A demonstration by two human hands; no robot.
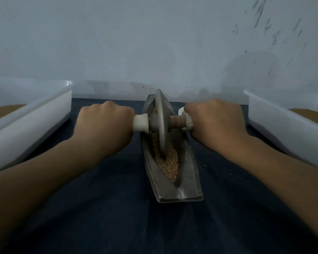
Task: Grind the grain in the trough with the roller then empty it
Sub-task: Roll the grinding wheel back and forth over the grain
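A grey boat-shaped trough [188, 176] lies lengthwise on the dark cloth in the middle. Tan grain [170, 165] fills its groove, mostly at the near half. The roller's grey disc [161, 121] stands upright in the groove toward the far half, on a brown axle with white handle ends. My left hand [103, 123] grips the left handle [140, 122]. My right hand [216, 120] grips the right handle [187, 121]. Both fists hide most of the handles.
A white tub [35, 116] with brown grain stands at the left. Another white tub [283, 125] with brown grain stands at the right. A pale wall rises close behind. A few loose grains [231, 174] lie on the dark cloth [117, 208] right of the trough.
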